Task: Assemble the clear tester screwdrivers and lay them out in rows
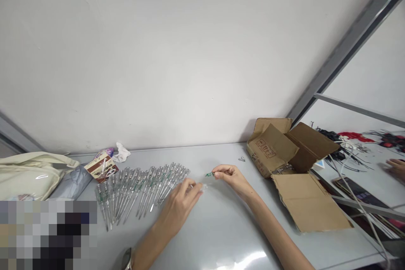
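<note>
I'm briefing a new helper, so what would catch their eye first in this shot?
The fanned row of clear tester screwdrivers stands out first, lying left of centre on the grey table. The open cardboard box sits toward the right. Between them, the right hand pinches a small green part, close to the left hand.

A grey metal beam (344, 46) slants past a white wall (177, 50).

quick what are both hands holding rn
Left hand: closed in a pinch, holding a small clear plastic piece.
Right hand: closed in a pinch, holding a small green part.
</note>
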{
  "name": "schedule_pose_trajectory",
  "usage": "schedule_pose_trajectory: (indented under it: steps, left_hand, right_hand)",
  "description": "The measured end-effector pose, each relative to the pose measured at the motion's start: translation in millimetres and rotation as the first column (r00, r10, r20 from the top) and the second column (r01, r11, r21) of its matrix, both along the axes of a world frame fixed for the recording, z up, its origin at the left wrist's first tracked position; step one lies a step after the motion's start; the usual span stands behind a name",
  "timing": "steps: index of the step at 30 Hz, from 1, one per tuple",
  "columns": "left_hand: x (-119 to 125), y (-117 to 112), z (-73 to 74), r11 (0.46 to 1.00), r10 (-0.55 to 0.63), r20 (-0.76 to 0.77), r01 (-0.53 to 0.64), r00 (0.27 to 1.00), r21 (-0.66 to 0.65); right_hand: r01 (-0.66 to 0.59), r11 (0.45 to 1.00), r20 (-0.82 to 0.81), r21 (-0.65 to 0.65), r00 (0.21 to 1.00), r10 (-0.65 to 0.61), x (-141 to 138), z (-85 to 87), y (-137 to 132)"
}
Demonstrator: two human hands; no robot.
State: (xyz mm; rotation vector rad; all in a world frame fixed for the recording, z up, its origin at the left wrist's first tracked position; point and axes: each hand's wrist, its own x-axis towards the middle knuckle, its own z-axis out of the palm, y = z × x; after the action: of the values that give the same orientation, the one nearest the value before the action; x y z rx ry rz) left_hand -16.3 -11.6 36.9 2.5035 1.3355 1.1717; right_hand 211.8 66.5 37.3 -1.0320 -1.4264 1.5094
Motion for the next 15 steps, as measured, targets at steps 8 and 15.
schedule_pose_trajectory:
  steps: [8,15]
  left_hand:
    - [-16.1,15.8,-7.1,0.996,0.084,-0.03,-0.085,0.996,-0.012]
    - [-14.2,14.5,-9.0,0.998,0.055,-0.01,-0.056,0.998,-0.033]
  right_hand:
    - [-0.071,0.997,0.041,0.01,0.997,0.07,-5.4,-3.4,-2.0]
    - [-0.071,0.997,0.04,0.0,0.997,0.071,-9.5,-1.1,-4.0]
